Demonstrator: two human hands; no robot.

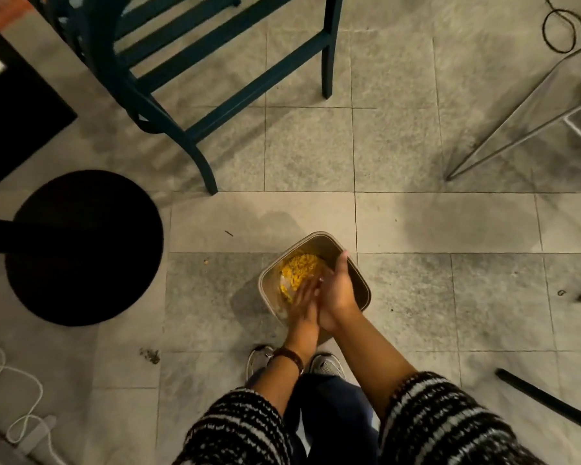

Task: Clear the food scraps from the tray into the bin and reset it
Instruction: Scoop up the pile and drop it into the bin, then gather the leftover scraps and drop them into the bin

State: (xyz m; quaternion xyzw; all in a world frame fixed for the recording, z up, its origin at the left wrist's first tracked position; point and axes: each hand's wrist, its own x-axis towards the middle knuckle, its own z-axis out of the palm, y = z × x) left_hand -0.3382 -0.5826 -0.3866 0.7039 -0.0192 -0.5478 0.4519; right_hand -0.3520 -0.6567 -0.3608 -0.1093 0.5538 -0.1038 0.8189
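- Head view: a tan bin [319, 235] is seen on the tiled floor [433, 303], just beyond the shoes [327, 364], with yellow food scraps [299, 268] inside.
- The left hand [302, 300] and right hand [337, 290] are held flat together over the bin; nothing is gripped.
- A blue chair [215, 38] is seen far left.

Dim and warm-yellow all over, brightest in a pale band across the middle of the floor [483, 313], murky toward the corners. Soft, smeared shadows under the chair [328, 62] and left of the bin [357, 280]; pure black with no detail on the round base [84, 246] at left. Blurred on the left hand [301, 303] over the yellow scraps [299, 270] and again at the chair top, grainy on the tiles, bowed hard along every edge by the wide lens.
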